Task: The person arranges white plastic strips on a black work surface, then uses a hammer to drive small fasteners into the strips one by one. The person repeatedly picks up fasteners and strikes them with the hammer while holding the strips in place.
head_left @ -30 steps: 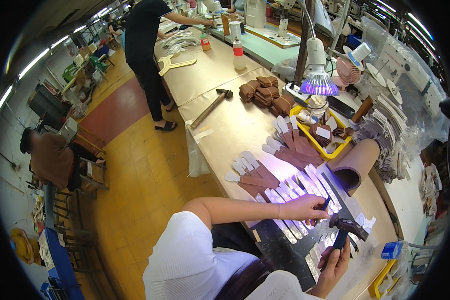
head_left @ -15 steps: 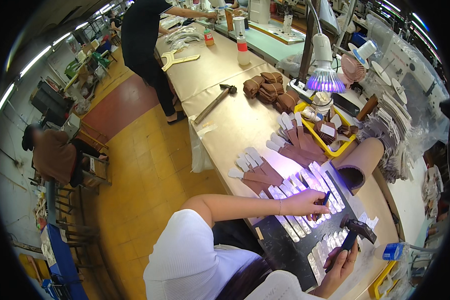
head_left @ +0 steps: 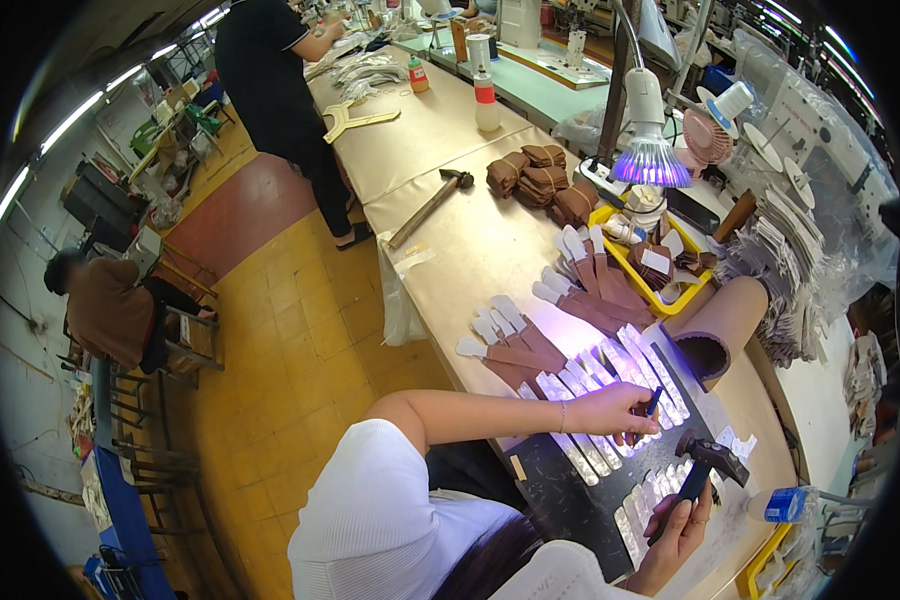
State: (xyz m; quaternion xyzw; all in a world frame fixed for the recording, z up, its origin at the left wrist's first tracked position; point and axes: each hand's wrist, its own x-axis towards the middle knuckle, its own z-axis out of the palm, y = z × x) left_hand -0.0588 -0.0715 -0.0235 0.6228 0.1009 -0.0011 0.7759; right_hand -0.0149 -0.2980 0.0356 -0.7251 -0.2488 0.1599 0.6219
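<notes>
My left hand (head_left: 608, 411) reaches across the bench with its fingers closed round a thin dark punch (head_left: 654, 402), whose tip points down among pale strips. In my right hand (head_left: 682, 536), lower right, is a hammer (head_left: 712, 461) with a dark handle, its head a little off the punch. Under both hands lies a dark board (head_left: 558, 492). A row of shiny pale strips (head_left: 582, 458) covers its upper part, lit by violet light. Shorter pale strips (head_left: 630, 528) lie beside my right hand. Brown leather pieces with pale tips (head_left: 520, 345) adjoin the strips.
A lamp (head_left: 650, 150) hangs over the bench, near a yellow basket (head_left: 660, 298) and a brown roll (head_left: 735, 315). Another hammer (head_left: 430, 208) and brown bundles (head_left: 540, 180) lie farther back. A bottle (head_left: 778, 504) stands right. A co-worker (head_left: 270, 90) stands at the far left.
The hammer in my right hand has shifted slightly left. My left hand and the punch have barely moved. The standing co-worker has leaned back left and drawn in an arm.
</notes>
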